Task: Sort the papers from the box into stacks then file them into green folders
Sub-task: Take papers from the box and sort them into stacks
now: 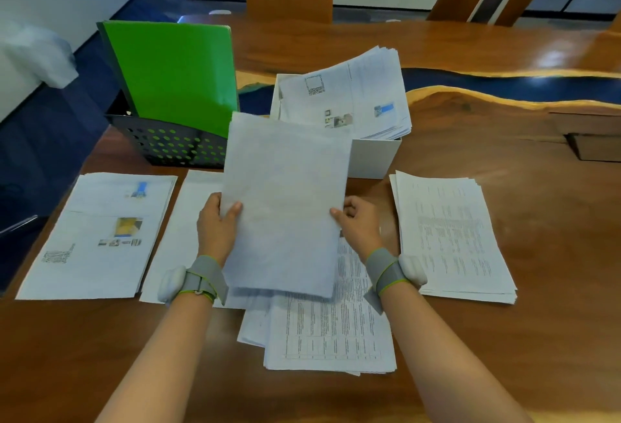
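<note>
I hold a bundle of white papers up off the table, its blank back facing me. My left hand grips its left edge and my right hand pinches its right edge. Behind it stands the white box with more printed papers sticking out. Green folders stand in a black perforated holder at the back left. On the table lie paper stacks: one with pictures at left, one beside it, a table-printed one under my hands, another at right.
The wooden table has a dark blue inlay strip running across its far half. A dark block sits at the right edge. The table's left edge drops to a blue floor.
</note>
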The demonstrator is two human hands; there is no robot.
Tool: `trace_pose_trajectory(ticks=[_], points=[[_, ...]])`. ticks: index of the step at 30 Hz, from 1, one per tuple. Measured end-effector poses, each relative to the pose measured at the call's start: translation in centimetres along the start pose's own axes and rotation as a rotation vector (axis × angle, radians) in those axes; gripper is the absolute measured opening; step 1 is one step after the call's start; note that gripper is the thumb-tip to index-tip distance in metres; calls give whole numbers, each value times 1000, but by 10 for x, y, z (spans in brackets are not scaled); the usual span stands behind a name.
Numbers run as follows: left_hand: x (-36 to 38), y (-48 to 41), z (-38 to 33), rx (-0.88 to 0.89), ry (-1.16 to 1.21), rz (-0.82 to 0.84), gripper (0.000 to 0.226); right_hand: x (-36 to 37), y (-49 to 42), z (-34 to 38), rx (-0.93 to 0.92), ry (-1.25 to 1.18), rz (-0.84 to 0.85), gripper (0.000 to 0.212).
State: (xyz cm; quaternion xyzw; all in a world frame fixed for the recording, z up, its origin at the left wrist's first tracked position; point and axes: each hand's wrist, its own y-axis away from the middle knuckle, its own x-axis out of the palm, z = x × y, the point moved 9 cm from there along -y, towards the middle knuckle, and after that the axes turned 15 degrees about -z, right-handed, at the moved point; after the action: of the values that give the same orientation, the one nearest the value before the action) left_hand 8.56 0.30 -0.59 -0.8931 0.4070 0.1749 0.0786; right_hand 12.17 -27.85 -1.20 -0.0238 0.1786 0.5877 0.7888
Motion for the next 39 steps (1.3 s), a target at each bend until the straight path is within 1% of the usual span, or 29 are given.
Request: trace_pose_trajectory(ticks=[1, 4, 7, 9, 11, 14, 16, 18, 20, 22, 23, 24, 26, 27, 31, 33, 35, 39], points=[[-8, -4, 9, -13, -33, -22, 24, 10, 5, -5, 20, 39, 33, 6], [-37, -15, 42, -88, -135, -97, 32, 49, 21, -25, 107, 124, 153, 22], [-55, -20, 64, -148, -150, -121, 46, 81, 36, -42, 231, 92, 207, 23], [-66, -25, 69, -115, -184, -126, 56, 102, 44, -50, 308, 58, 231, 24], [-71, -29, 66, -31, -269, -117, 63, 118, 47, -56, 351, 51, 245, 24], [-75, -34, 62, 75, -526, -124, 64, 138, 48, -56, 378, 48, 248, 26], [-76, -36, 61, 126, -620, -123, 61, 155, 46, -53, 385, 34, 260, 27], [-66, -33, 61, 169, -638, -66, 56, 165, 42, -50, 383, 31, 255, 23], [-49, -27, 69, 181, -658, 55, 51, 174, 36, -48, 367, 50, 240, 13], [-30, -19, 84, 144, -706, 202, 50, 178, 32, -47, 349, 78, 223, 5], [-22, -13, 93, 118, -734, 272, 52, 177, 30, -46, 338, 88, 212, 3], [-14, -8, 102, 92, -756, 335, 53, 176, 29, -45, 324, 95, 196, 5], [-6, 1, 116, 61, -787, 410, 58, 170, 26, -44, 270, 156, 151, 16], [-3, 3, 120, 66, -799, 424, 60, 163, 23, -45, 211, 241, 113, 21], [-2, 4, 125, 124, -847, 415, 72, 129, 23, -40, -181, 666, -10, 31], [-1, 3, 125, 135, -877, 405, 75, 115, 31, -45, -337, 835, -31, 42], [-1, 4, 126, 138, -899, 394, 76, 103, 42, -63, -396, 962, -5, 55], [-1, 5, 125, 143, -908, 369, 75, 84, 60, -110, -399, 1029, 96, 71]])
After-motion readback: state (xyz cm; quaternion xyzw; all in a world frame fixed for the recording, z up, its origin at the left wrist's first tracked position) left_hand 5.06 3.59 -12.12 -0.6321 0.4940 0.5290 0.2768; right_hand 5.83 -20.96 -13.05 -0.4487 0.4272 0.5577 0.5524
